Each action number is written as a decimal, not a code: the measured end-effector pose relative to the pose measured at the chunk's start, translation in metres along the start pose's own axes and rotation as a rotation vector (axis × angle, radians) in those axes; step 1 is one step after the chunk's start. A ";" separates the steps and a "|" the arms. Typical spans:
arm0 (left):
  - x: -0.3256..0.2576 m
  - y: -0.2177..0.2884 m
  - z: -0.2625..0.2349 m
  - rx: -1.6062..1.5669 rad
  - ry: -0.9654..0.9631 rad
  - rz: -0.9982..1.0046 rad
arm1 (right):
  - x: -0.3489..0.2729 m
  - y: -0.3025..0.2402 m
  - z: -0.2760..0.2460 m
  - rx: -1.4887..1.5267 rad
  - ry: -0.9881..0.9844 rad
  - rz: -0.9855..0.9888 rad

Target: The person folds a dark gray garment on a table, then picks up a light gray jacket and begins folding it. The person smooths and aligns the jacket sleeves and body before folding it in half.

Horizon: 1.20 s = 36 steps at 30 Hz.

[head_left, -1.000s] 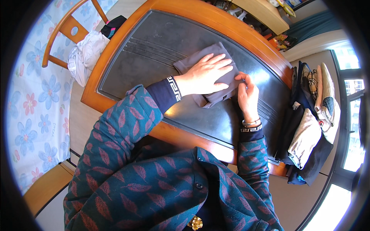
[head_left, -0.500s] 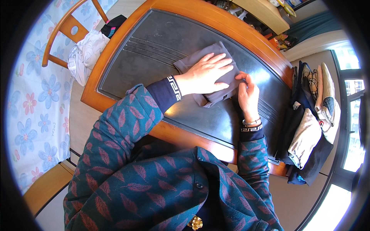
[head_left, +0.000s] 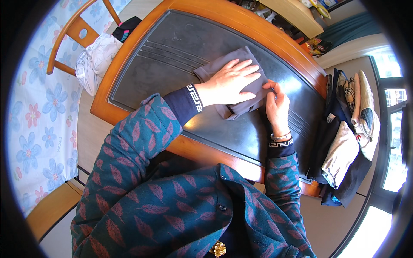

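A folded piece of dark grey cloth (head_left: pixel 241 107), perhaps a garment, lies on the black top of a wood-framed table (head_left: pixel 161 41). Flat across its middle rests my left hand (head_left: pixel 232 84), fingers spread and palm down. My right hand (head_left: pixel 277 105) is at the right edge of the cloth, with thumb and forefinger closed on that edge. The cloth's kind cannot be made out, since my left hand covers much of it.
Clothes in a pile (head_left: pixel 344 146) lie along the table's right end, some hanging over it. A wooden chair (head_left: pixel 64 38) at the left holds a white cloth (head_left: pixel 98 60) and a black one (head_left: pixel 127 28). A light wood shelf (head_left: pixel 297 19) stands beyond the far edge.
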<state>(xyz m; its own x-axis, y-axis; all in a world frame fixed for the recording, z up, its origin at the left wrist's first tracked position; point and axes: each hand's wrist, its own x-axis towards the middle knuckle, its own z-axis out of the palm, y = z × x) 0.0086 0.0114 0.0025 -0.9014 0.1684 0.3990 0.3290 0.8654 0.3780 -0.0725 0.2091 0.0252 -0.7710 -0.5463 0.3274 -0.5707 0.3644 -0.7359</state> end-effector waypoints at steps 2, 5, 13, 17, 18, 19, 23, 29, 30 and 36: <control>0.000 -0.001 0.001 -0.011 0.027 0.013 | 0.000 0.000 0.000 -0.011 0.003 -0.019; -0.001 -0.001 0.003 -0.026 0.085 0.041 | 0.000 0.001 -0.001 0.001 -0.012 0.008; -0.001 0.000 0.001 -0.003 0.031 0.015 | 0.001 0.003 0.001 0.009 0.002 -0.023; 0.000 0.001 -0.002 -0.037 0.068 0.015 | 0.000 0.000 0.000 0.001 0.008 -0.024; 0.000 0.000 -0.004 -0.054 0.084 0.016 | 0.000 -0.001 0.000 0.013 -0.003 0.010; 0.001 0.000 -0.005 -0.072 0.096 0.015 | 0.000 -0.002 -0.001 0.014 -0.009 0.027; 0.004 -0.001 -0.009 -0.139 0.183 0.022 | 0.000 -0.004 -0.002 -0.001 -0.018 0.045; 0.007 -0.002 -0.015 -0.184 0.198 -0.057 | 0.001 0.001 0.001 -0.007 -0.005 -0.005; 0.007 -0.002 -0.015 -0.189 0.191 -0.083 | 0.000 0.002 0.001 0.000 -0.013 -0.012; 0.003 0.001 -0.010 0.025 0.297 -0.086 | 0.000 0.001 0.000 0.034 -0.027 -0.015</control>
<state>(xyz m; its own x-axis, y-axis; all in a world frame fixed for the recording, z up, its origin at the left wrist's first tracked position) 0.0088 0.0077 0.0125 -0.8030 -0.0482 0.5941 0.2441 0.8827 0.4016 -0.0732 0.2094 0.0241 -0.7544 -0.5715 0.3229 -0.5717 0.3304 -0.7510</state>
